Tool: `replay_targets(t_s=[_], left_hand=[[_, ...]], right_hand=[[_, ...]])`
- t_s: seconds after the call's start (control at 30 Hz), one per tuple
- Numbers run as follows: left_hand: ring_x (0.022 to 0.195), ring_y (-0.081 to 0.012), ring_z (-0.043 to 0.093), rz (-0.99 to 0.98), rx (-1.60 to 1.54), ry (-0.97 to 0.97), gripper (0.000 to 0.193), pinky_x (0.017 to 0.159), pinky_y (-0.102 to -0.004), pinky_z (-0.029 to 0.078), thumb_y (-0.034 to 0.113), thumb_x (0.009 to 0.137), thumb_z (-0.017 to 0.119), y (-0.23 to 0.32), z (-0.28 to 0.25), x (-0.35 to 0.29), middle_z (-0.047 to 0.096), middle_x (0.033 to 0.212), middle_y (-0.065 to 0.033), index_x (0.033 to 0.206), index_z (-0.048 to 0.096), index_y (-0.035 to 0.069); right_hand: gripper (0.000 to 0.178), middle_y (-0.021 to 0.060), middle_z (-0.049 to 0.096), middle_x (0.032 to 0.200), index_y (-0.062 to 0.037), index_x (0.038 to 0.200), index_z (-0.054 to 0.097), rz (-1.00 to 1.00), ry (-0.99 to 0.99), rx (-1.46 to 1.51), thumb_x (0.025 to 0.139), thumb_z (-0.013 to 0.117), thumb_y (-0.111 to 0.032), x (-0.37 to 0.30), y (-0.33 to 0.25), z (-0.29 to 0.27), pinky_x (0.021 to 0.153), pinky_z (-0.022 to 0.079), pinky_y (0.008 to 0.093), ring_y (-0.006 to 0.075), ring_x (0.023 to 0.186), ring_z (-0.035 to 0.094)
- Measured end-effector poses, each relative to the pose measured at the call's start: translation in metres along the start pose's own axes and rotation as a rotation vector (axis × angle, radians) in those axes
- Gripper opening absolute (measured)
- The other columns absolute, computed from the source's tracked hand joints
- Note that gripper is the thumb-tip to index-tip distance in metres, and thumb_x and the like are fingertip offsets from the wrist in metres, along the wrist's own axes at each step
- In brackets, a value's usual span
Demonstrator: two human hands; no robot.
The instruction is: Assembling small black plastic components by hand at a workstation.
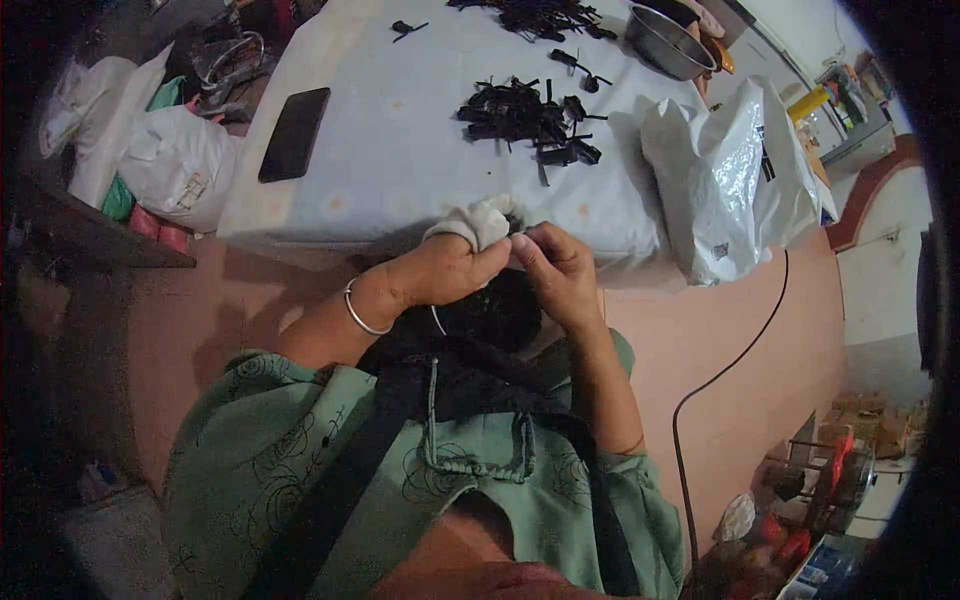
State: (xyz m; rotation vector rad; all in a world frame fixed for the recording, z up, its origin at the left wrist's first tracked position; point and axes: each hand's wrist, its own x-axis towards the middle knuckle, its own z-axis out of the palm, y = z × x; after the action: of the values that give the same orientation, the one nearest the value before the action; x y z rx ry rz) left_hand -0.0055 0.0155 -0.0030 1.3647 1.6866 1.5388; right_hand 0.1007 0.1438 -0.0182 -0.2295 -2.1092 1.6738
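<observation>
Both of my hands meet at the near edge of the cloth-covered table. My left hand is closed, with a bunched white cloth about its fingers. My right hand pinches at the same spot, fingertips touching those of the left. Between them shows a bit of a small black piece; its shape is mostly hidden by the fingers. Beyond the hands lies a pile of small black pieces with short strips. A larger heap of similar black pieces sits at the far edge.
A black phone lies on the table's left. A metal bowl stands far right, a white plastic bag at the right edge. White sacks sit left. A black cable runs along the floor; clutter fills the lower right.
</observation>
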Motion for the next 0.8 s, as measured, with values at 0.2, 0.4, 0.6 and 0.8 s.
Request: replay_targets(t_s=[0.2,0.4,0.6,0.8], left_hand=[[0.083,-0.0191,0.051,-0.115,-0.097,0.052,0.022,0.075,-0.0309,0.042,0.01,0.081,0.045,0.001,0.005,-0.001,0.053,0.087,-0.01,0.102,0.047,0.002],[0.085,-0.0224,0.05,0.199,0.372,0.16,0.029,0.075,-0.0306,0.042,0.005,0.079,0.047,-0.001,0.016,-0.008,0.05,0.091,-0.0131,0.107,0.044,0.0],[0.083,-0.0369,0.052,0.223,0.401,0.125,0.014,0.072,-0.0408,0.043,0.01,0.079,0.05,-0.009,0.011,-0.007,0.051,0.095,-0.0213,0.089,0.053,0.001],[0.08,-0.0329,0.055,0.254,0.618,0.098,0.016,0.07,-0.0387,0.045,0.01,0.079,0.051,0.02,-0.007,0.001,0.056,0.089,-0.0183,0.092,0.054,0.001]], right_hand=[[0.026,0.0027,0.05,0.061,0.002,0.076,0.054,-0.044,-0.057,-0.132,0.088,0.051,-0.021,-0.004,-0.003,0.004,0.054,0.038,0.0267,0.009,0.059,0.041],[0.03,0.0013,0.047,0.06,0.0016,0.075,0.052,0.027,-0.04,-0.033,0.09,0.046,-0.023,-0.001,0.009,0.015,0.055,0.038,0.0267,0.0087,0.061,0.039],[0.033,-0.0041,0.046,0.063,0.0014,0.074,0.051,0.097,-0.097,0.131,0.092,0.044,-0.025,-0.002,0.013,0.011,0.056,0.037,0.0239,0.0066,0.063,0.037],[0.028,0.0102,0.057,0.066,-0.0011,0.078,0.053,0.077,0.171,-0.804,0.086,0.052,-0.028,0.04,0.003,-0.022,0.053,0.042,0.0308,0.0196,0.056,0.051]])
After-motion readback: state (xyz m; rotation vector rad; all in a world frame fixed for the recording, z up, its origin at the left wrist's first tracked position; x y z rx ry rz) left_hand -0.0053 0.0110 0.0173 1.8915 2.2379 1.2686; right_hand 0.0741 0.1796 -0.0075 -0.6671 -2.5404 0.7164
